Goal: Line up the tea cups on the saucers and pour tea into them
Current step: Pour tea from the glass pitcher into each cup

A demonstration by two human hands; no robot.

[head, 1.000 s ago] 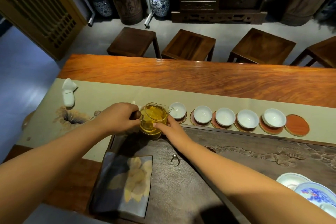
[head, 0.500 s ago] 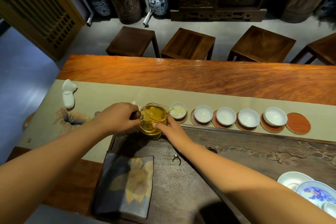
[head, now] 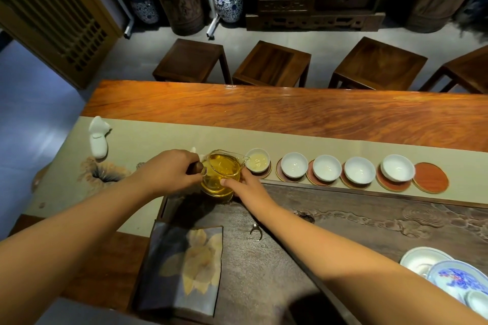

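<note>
seen from above, looking down at a long reddish-brown wooden table (head: 290, 111) with a pale beige cloth runner (head: 158, 140) along it. left hand (head: 169, 171) curled round the dark handle of a clear glass pitcher of amber tea (head: 221, 174), gripping it. right hand (head: 245, 187) with relaxed fingers resting against the pitcher's near right side, steadying it, not clenched. pitcher tilted slightly right, its spout over the first small white porcelain cup (head: 258, 160), which holds pale yellow tea. four more white cups in a row to the right (head: 294, 165) (head: 327, 168) (head: 359, 170) (head: 397, 168), each on a round reddish saucer, little or nothing visible inside. one bare round red saucer with a gold rim (head: 430, 178) at the far right end of the row, just beside the last cup. dark carved wooden tea tray (head: 369, 219) nearer the viewer, with a folded grey cloth printed with yellow leaves (head: 184, 266) at its left end. white and blue-patterned dishes (head: 449, 272) at lower right. small white ceramic figure (head: 98, 137) on the runner's left end. dark square wooden stools (head: 272, 63) beyond the table.
</note>
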